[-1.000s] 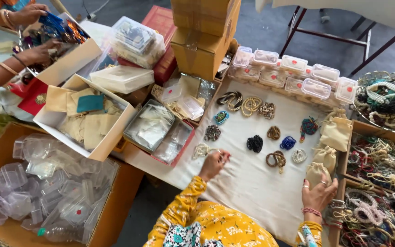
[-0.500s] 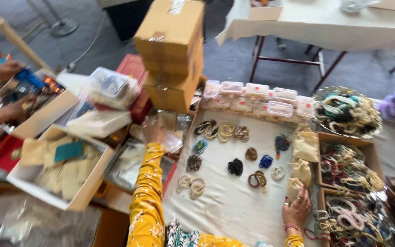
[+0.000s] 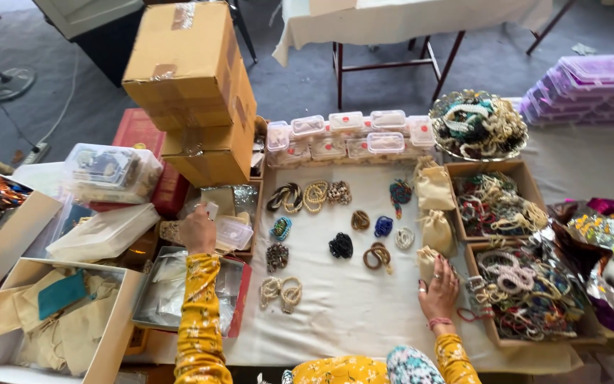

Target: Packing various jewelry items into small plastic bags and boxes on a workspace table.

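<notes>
Left of centre, the left hand (image 3: 198, 229) reaches a small clear lidded box (image 3: 234, 232); its grip cannot be told. Lower right, the right hand (image 3: 439, 288) lies open-fingered on a tan drawstring pouch (image 3: 428, 259) beside the bracelet tray (image 3: 493, 328).

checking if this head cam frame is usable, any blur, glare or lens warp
Head view: mostly sharp, lit evenly with soft shadows; the bracelets on the white cloth read clearly. Glare glints off the crinkled plastic wrap at right. Wide-angle warp leans the stacked cardboard boxes outward. Left hand at the small clear boxes and right hand on a beige pouch show little blur.
</notes>
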